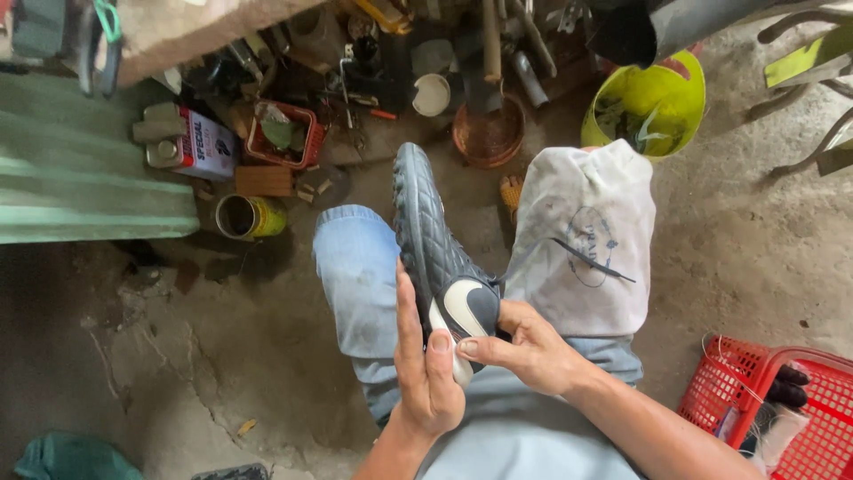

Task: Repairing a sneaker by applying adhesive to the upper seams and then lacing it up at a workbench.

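Left hand (425, 378): fingers straight and together, palm flat against the heel side of the black shoe (437, 249); thumb laid over the white heel edge. Not curled, only pressing.

Right hand (530, 348): fingers bent, thumb and forefinger pinching the shoe's heel from the opposite side, tips just beside the left thumb.

Shoe: quilted black upper with a white mark near the heel, toe pointing away from both hands, resting between the knees on blue jeans (360, 267).

Beyond the right fingers: dirty white cloth (582, 240) draped over the right knee.

Right of the right wrist: red plastic basket (782, 409) on the concrete floor.

Farther out past the toe: yellow-green bucket (653, 102), copper-coloured bowl (487, 133), yellow tin (249, 217), small red basket (286, 133).
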